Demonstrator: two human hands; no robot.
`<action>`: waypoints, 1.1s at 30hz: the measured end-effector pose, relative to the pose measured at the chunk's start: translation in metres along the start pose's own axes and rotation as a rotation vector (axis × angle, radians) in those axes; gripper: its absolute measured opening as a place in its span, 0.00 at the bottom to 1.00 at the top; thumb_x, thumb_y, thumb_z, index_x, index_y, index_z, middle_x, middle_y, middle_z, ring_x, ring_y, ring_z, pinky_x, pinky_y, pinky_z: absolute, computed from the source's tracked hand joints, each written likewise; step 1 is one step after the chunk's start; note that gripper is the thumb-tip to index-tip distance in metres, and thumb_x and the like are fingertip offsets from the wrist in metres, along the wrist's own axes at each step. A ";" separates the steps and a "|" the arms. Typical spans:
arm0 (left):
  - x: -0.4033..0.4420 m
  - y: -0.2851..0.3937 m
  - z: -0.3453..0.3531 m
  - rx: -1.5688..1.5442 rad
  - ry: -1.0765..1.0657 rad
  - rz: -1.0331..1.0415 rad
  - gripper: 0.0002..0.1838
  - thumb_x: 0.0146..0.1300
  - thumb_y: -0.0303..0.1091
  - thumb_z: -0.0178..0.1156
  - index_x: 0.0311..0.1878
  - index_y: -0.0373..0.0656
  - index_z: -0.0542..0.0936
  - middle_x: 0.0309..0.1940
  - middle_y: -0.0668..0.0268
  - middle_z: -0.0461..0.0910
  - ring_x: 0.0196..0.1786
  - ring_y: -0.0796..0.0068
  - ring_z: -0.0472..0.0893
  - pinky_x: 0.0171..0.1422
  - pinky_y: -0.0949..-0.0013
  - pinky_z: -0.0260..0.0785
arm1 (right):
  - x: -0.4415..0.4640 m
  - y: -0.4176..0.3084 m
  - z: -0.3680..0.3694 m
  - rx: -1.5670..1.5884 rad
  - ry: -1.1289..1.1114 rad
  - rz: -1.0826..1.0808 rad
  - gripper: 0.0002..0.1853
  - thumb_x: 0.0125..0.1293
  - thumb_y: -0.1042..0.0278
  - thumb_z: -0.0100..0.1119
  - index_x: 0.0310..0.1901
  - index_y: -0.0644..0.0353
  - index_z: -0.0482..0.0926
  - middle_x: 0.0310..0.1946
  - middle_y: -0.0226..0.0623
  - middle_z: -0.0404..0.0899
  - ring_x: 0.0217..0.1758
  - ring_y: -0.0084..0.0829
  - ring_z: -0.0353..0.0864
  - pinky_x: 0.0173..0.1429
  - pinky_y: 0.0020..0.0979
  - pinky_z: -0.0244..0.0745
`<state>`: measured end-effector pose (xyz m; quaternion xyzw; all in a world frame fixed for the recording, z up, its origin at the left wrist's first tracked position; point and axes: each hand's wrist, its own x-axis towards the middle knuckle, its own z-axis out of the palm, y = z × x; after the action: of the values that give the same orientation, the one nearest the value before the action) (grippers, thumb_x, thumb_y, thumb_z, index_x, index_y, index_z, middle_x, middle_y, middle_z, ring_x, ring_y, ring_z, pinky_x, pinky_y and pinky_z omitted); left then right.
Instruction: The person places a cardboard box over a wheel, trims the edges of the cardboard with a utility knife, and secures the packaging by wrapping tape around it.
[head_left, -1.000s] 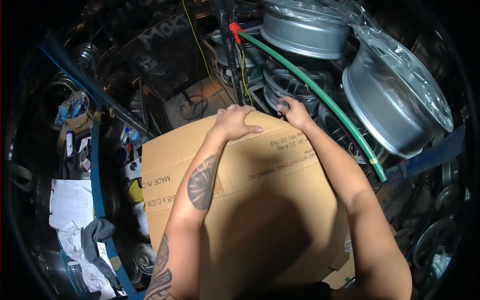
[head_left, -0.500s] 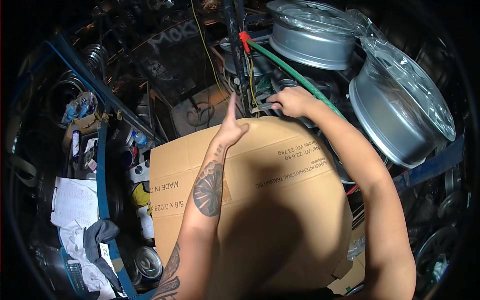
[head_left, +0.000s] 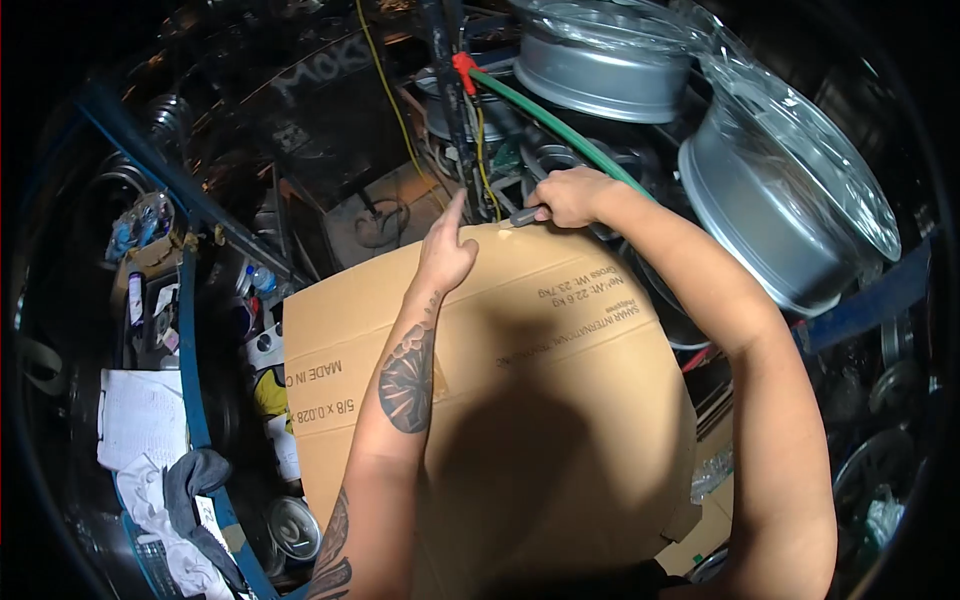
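Cardboard (head_left: 620, 370) is lying before the person, bowing slightly; judged light for its breadth, fairly stiff, likely creasing under point pressure — its side edges are offering the best hold. Its support is staying out of sight. At the far edge, left hand (head_left: 445, 255) is resting, fingers extending, thumb standing apart. Right hand (head_left: 575, 197) is closing round the dark handle of a small tool (head_left: 525, 215), tip meeting or nearing that edge — contact unclear. Papers (head_left: 143, 420) are lying leftward. Beyond, a green hose (head_left: 560, 128) is slanting past silver wheel rims (head_left: 600, 75) in a dim, crowded room.
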<state>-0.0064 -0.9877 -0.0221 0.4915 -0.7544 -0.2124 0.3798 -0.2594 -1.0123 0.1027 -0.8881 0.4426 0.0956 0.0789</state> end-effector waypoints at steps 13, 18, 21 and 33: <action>0.010 0.054 0.022 0.629 -0.250 -0.127 0.24 0.67 0.46 0.50 0.58 0.48 0.86 0.58 0.59 0.86 0.62 0.54 0.80 0.67 0.42 0.66 | -0.243 0.011 0.021 0.129 -0.144 0.457 0.12 0.71 0.59 0.63 0.48 0.54 0.88 0.40 0.52 0.88 0.48 0.55 0.87 0.53 0.52 0.80; 0.036 0.082 0.037 0.709 -0.455 -0.427 0.33 0.77 0.59 0.41 0.64 0.45 0.84 0.65 0.56 0.83 0.74 0.53 0.74 0.77 0.33 0.57 | -0.276 -0.007 0.053 0.298 0.149 0.692 0.19 0.64 0.51 0.74 0.39 0.62 0.88 0.31 0.56 0.84 0.42 0.57 0.86 0.49 0.50 0.78; 0.047 0.061 0.045 0.571 -0.476 -0.453 0.35 0.76 0.61 0.41 0.69 0.47 0.81 0.71 0.57 0.78 0.79 0.54 0.69 0.80 0.30 0.49 | -0.283 -0.017 0.072 0.404 0.270 0.733 0.21 0.63 0.55 0.75 0.40 0.69 0.85 0.29 0.60 0.81 0.40 0.60 0.85 0.47 0.50 0.77; 0.024 0.035 0.048 0.222 0.008 -0.243 0.23 0.64 0.51 0.71 0.59 0.54 0.83 0.50 0.56 0.88 0.62 0.57 0.81 0.73 0.53 0.56 | -0.137 -0.018 0.078 1.078 0.504 0.711 0.20 0.83 0.60 0.48 0.49 0.75 0.72 0.25 0.45 0.82 0.19 0.35 0.84 0.23 0.37 0.80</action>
<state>-0.0699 -0.9973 -0.0184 0.6189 -0.7068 -0.1698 0.2978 -0.3338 -0.8785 0.0612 -0.5213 0.6972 -0.3267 0.3678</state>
